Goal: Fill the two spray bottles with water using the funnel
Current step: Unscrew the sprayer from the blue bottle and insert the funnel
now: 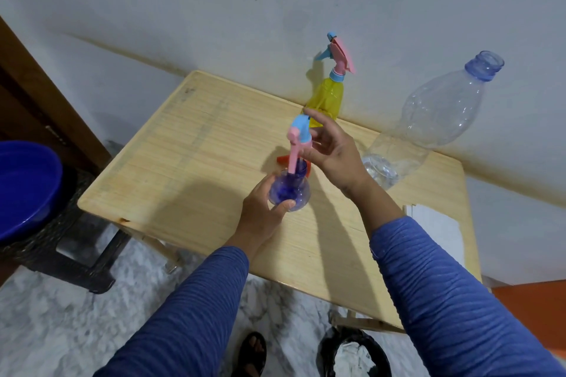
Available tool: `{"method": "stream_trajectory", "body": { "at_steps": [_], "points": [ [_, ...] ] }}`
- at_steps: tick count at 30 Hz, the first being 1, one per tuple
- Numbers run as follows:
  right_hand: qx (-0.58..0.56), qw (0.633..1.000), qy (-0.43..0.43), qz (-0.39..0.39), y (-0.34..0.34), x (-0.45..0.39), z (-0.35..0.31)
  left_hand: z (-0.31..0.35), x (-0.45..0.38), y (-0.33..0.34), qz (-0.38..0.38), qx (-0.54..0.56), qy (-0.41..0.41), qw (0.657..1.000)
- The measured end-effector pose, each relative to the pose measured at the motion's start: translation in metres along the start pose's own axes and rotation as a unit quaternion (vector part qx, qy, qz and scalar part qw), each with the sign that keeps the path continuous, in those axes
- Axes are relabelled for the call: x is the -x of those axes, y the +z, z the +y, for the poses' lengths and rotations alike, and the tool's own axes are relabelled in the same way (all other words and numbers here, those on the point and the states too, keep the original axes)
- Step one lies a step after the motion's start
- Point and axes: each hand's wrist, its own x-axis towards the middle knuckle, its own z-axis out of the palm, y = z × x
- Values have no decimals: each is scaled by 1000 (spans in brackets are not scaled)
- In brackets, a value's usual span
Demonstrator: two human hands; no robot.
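Observation:
My left hand (pixel 262 214) grips the blue spray bottle (pixel 291 193) round its body, above the wooden table (pixel 190 162). Its pink and blue spray head (pixel 298 138) is lifted above the open neck, and my right hand (pixel 332 151) pinches it. An orange funnel (pixel 283 160) lies on the table behind the blue bottle, mostly hidden. At the table's back edge stands the yellow spray bottle (pixel 329 98) with its spray head on. A large clear plastic bottle (pixel 428 122) with no cap stands at the right, holding a little water at its bottom.
A blue basin (pixel 24 190) sits on a dark stool at the left. White paper (pixel 438 229) lies on the table's right side. Under the table's front edge is a black bin (pixel 352 352). A wall runs close behind the table.

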Motion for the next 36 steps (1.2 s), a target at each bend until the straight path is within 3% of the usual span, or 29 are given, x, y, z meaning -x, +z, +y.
{"method": "stream_trajectory", "body": {
  "at_steps": [14, 19, 27, 32, 36],
  "points": [
    [87, 973, -63, 206, -12, -56, -63, 3, 0, 1, 3, 0, -7, 1000],
    [185, 942, 21, 278, -14, -39, -42, 4, 1, 1, 9, 10, -11, 1000],
    [153, 913, 178, 332, 16, 53, 46, 1, 0, -1, -16, 16, -32, 999],
    [174, 885, 272, 335, 20, 79, 73, 11, 0, -2, -17, -24, -22, 999],
    [195, 877, 295, 325, 21, 89, 87, 15, 2, -3, -17, -40, -15, 999]
  ]
}}
